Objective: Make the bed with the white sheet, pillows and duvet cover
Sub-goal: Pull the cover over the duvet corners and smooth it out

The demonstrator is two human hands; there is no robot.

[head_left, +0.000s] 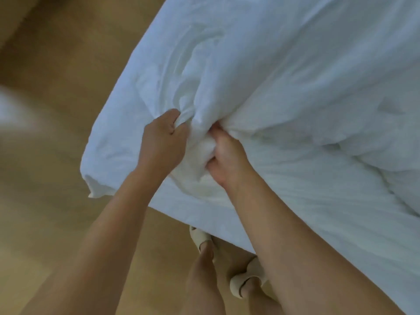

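While both arms reach up from the bottom of the frame, the left hand (163,138) and the right hand (223,155) meet just left of centre, each clenched on a bunch of the white duvet cover (284,110). The left hand's fingers are curled into a fist with cloth gathered between thumb and knuckles. The right hand sits just beside it, fingers dug into the same wad of fabric, so that a puffy knot of white cloth bulges between the two hands. Creases fan out from this gathered spot toward the top and the right of the frame.

From there the duvet cover spreads over most of the right and upper part of the picture, wrinkled and lumpy, with deeper folds at the right edge. Its near corner (92,185) hangs loose at the left, below the left forearm, and its lower edge runs diagonally down toward the bottom right. Whether a separate sheet lies under it cannot be told.

Below that edge, at bottom centre, the person's bare legs show, with feet in pale sandals (241,286) standing close to the cloth. A wooden floor (56,155) fills the left side, blurred, with a pale smear at the far left.
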